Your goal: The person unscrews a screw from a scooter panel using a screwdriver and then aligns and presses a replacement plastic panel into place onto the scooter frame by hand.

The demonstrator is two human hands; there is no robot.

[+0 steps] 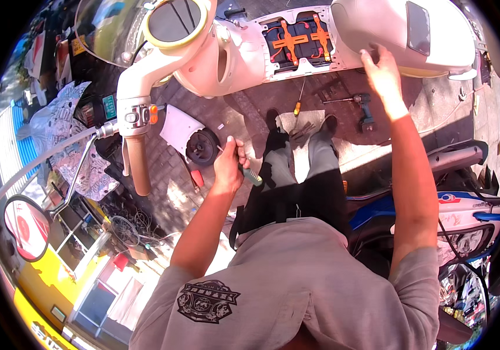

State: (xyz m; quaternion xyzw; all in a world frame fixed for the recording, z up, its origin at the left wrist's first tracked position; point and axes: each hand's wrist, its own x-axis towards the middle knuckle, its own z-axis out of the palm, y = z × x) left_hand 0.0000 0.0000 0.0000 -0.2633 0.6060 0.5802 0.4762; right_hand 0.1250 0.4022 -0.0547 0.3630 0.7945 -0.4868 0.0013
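In my left hand (pixel 230 163) is a screwdriver, its green handle (pixel 252 176) jutting from the closed fingers toward my legs. My right hand (pixel 383 73) is raised at the near side of the scooter seat (pixel 372 26), fingers apart and holding nothing; whether the fingertips touch the seat I cannot tell. Across the top stretches the cream electric scooter (pixel 241 61). Its floorboard is uncovered, showing black batteries (pixel 279 41) with orange brackets (pixel 289 40) and red wires.
On the paving lie a cordless drill (pixel 365 111), a yellow-handled screwdriver (pixel 297 109) and a white panel (pixel 180 128) beside the front wheel (pixel 203 147). The handlebar grip (pixel 139 166) reaches in at left with a mirror (pixel 26 228). A blue-and-white motorbike (pixel 466 219) stands at right.
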